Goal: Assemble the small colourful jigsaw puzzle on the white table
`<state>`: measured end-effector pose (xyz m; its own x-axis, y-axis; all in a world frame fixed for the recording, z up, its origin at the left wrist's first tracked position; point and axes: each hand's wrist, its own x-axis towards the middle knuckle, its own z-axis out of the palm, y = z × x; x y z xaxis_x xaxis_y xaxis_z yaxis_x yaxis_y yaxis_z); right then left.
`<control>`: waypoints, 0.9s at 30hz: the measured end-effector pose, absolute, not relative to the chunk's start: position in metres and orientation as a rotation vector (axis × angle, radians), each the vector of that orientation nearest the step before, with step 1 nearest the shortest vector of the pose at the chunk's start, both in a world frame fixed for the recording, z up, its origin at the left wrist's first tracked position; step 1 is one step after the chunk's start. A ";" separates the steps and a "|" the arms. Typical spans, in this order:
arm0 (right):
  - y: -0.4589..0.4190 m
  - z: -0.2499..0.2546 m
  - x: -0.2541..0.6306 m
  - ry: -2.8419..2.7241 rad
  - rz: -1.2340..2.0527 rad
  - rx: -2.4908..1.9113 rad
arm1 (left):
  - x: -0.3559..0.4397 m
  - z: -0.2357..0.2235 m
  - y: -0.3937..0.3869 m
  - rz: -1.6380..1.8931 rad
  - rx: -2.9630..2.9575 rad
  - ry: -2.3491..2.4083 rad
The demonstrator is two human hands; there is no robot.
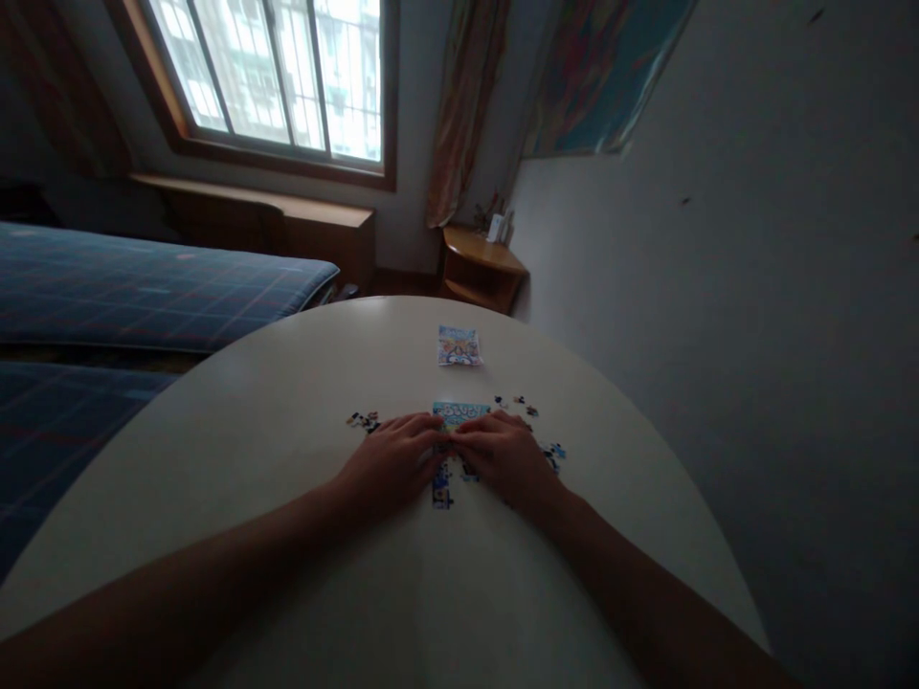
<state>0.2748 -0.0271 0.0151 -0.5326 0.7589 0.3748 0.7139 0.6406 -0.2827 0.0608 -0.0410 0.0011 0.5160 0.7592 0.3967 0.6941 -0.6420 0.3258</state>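
A partly assembled jigsaw puzzle (461,411) lies on the white round table, its light blue top strip showing above my hands and a column of joined pieces (440,493) running down below. My left hand (398,455) is closed at the puzzle's left edge, fingertips on it. From the right, my right hand (506,452) grips at the puzzle's middle, thumb and forefinger close together and nearly meeting the left fingertips. The hands cover much of the puzzle's centre. Loose jigsaw pieces (364,421) lie left of my left hand; several more pieces (552,454) lie beside my right hand.
A small printed picture packet (459,346) lies farther back on the table (302,383). Beyond the table's left edge is a bed with a blue plaid mattress (158,287). A wooden corner cabinet (482,254) stands behind, and a wall (718,287) is at the right.
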 end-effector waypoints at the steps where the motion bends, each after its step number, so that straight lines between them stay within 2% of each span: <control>1: -0.028 0.015 0.275 -2.396 0.136 -1.157 | 0.061 0.001 -0.041 0.782 2.643 1.268; 17: -0.026 0.023 0.291 -2.266 0.152 -1.220 | 0.058 0.005 -0.042 0.706 2.721 1.237; 27: -0.033 0.019 0.292 -2.519 0.151 -1.165 | 0.058 0.010 -0.044 0.682 2.740 1.229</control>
